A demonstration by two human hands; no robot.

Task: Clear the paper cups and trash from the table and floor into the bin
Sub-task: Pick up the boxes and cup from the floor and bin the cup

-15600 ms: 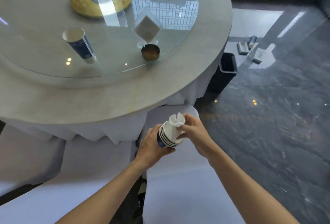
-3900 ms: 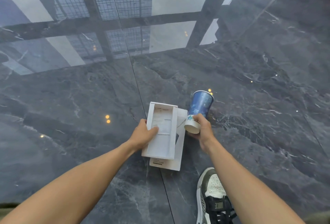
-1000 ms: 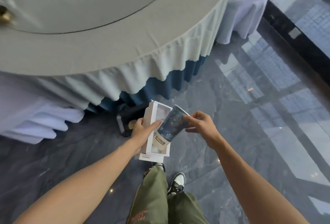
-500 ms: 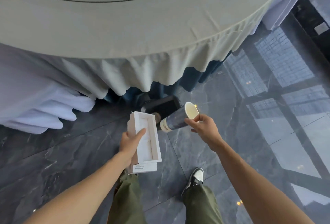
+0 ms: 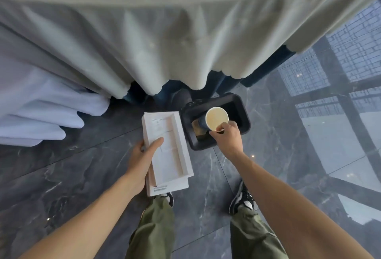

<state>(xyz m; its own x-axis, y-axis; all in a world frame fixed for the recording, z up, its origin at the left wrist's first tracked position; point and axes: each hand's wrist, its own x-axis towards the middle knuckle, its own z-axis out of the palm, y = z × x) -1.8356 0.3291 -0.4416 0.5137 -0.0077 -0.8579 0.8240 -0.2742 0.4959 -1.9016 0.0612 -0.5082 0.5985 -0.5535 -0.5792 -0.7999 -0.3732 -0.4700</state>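
Head view: right hand (image 5: pixel 226 137) pinches paper cup (image 5: pixel 216 119) over black bin (image 5: pixel 243 112)
Left hand (image 5: pixel 142 159) grips white boxes (image 5: pixel 167 155); bin contents dim, unclear

I see soft, even daylight; the polished floor (image 5: pixel 340 114) mirrors a bright window grid at right. Deep shade sits under the tablecloth (image 5: pixel 165 42) and inside the bin (image 5: pixel 245 114). Strong wide-angle bowing at edges; slight softness throughout.
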